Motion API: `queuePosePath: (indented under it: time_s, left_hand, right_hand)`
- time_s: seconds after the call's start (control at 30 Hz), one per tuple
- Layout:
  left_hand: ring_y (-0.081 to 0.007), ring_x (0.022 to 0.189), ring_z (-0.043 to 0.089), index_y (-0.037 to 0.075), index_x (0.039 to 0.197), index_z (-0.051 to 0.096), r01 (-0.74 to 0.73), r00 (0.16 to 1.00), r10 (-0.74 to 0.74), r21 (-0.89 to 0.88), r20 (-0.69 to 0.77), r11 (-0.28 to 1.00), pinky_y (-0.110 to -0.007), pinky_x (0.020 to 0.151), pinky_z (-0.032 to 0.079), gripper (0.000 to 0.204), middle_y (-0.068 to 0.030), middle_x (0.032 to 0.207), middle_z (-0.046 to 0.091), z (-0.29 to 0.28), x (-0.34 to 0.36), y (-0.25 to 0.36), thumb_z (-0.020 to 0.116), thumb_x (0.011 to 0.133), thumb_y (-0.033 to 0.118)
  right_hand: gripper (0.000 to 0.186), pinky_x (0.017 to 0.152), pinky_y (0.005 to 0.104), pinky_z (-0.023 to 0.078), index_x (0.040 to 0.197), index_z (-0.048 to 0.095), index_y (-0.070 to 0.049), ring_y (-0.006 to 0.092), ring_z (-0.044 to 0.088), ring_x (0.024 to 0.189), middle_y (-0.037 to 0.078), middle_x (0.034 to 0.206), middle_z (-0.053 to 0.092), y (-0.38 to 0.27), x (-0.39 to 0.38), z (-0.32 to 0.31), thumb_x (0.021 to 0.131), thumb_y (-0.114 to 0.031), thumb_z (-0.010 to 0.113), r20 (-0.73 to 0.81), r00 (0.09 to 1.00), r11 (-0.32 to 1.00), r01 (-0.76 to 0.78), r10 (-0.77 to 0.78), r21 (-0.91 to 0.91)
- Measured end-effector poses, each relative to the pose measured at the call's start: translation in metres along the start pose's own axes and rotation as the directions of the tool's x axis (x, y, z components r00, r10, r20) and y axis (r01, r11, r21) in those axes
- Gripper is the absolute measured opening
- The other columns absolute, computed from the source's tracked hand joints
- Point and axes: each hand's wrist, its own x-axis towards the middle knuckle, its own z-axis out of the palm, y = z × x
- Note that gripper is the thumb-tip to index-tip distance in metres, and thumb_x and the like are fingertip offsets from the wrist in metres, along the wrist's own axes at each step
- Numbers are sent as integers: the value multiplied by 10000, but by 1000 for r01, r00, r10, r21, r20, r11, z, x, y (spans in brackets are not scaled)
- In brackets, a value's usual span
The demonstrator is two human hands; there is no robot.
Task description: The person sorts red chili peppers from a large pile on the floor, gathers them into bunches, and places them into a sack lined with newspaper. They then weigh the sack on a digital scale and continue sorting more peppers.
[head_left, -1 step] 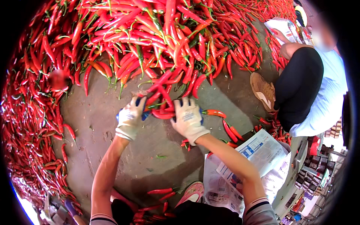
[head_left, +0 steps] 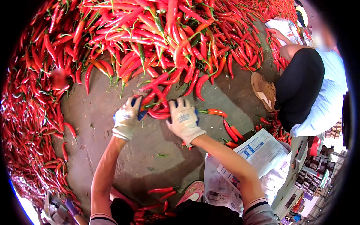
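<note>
Both my hands wear white gloves with blue palms and rest low over the concrete floor. Between them lies a small loose bunch of red chili peppers [head_left: 159, 114], some crossing one another. My left hand [head_left: 126, 118] is at the bunch's left side, thumb and fingers apart, its thumb beside the peppers. On the other side my right hand [head_left: 183, 119] has its fingers stretched forward and its thumb out, touching the right end of the bunch. The undersides of both hands are hidden. Just beyond rises a large heap of red chili peppers [head_left: 150, 33].
More chili peppers [head_left: 33, 142] cover the left side. A few loose chilies [head_left: 230, 129] lie right of my hand, near newspaper sheets [head_left: 258, 150]. Another person [head_left: 303, 82] squats at the right. Further chilies [head_left: 161, 190] lie by my shoe [head_left: 193, 193]. Dark crates [head_left: 315, 168] stand far right.
Both hands have shifted slightly left, the right one a little more. The small bunch of chili peppers between them has slid left too.
</note>
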Motion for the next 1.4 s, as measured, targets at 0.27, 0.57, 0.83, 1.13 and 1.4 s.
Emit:
queuePosePath:
  time_s: [0.27, 0.57, 0.83, 1.13, 1.4]
  left_hand:
    - [-345, 923, 617, 110, 1099, 616, 115, 943, -190, -268, -272, 956, -380, 775, 510, 396, -137, 1045, 621, -35, -64, -40, 660, 713, 35]
    - [-324, 976, 609, 66, 1093, 614, 29, 958, -135, -383, -252, 923, -366, 834, 494, 430, -139, 1079, 606, -27, -78, 0, 705, 673, 68]
    - [-361, 1004, 591, 105, 1286, 493, -6, 968, -31, 146, 250, 989, -441, 850, 484, 555, -223, 1274, 471, -17, -32, 5, 638, 750, 121]
    - [-339, 828, 614, 87, 1003, 636, 93, 951, -54, -113, 306, 989, -427, 717, 495, 324, -153, 881, 612, -54, -89, -26, 701, 716, 221]
    - [-264, 801, 664, 44, 1044, 652, 257, 967, -229, -450, 116, 856, -346, 765, 508, 454, -155, 886, 676, -62, -79, -6, 797, 668, 252]
  right_hand:
    - [483, 819, 452, 490, 1122, 567, -116, 365, 591, 960, 192, 1087, 570, -15, -13, -36, 688, -243, 738, -150, 983, 875, 163, -105, 456]
    - [612, 950, 489, 399, 1226, 519, -112, 356, 478, 1132, 158, 1207, 499, 114, -61, 4, 686, -283, 753, -125, 887, 871, -461, 445, -169]
    - [335, 748, 333, 480, 1185, 504, -9, 213, 597, 800, 120, 924, 610, 75, -55, 20, 854, -52, 524, -237, 899, 705, -104, 368, 701]
    - [466, 758, 416, 492, 1137, 558, -59, 374, 622, 859, 193, 908, 648, -11, -63, 27, 728, -224, 711, 0, 995, 904, -88, 97, 418]
    - [230, 628, 280, 483, 982, 659, -38, 150, 606, 658, 52, 765, 655, 27, -51, 50, 775, -132, 683, 40, 952, 365, -155, 303, 918]
